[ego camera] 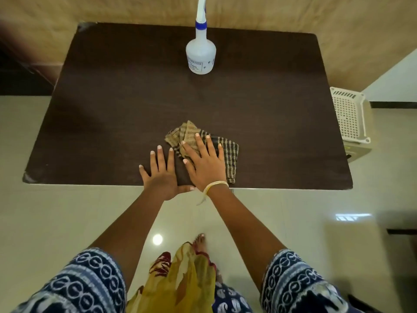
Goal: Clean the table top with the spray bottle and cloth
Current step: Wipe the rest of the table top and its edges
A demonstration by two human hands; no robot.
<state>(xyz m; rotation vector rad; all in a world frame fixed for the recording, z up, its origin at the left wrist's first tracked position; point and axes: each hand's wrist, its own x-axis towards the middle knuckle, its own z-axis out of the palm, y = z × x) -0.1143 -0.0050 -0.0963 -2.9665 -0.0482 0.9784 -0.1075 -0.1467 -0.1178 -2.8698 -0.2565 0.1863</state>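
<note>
Dark brown wood-grain table top [112,109] fills the upper middle of the frame. Checked beige-and-black folded cloth [228,152] lies near the table's lower edge, centre frame. Right hand [204,164] lies flat on the cloth, fingers straight and spread, gripping nothing. Left hand [161,171] lies flat just beside it, fingers spread on the table, thumb at the table edge. White plastic spray bottle with blue collar [200,53] stands upright at top centre, well apart from the hands. White perforated plastic basket [348,116] sits at the right edge.
</note>
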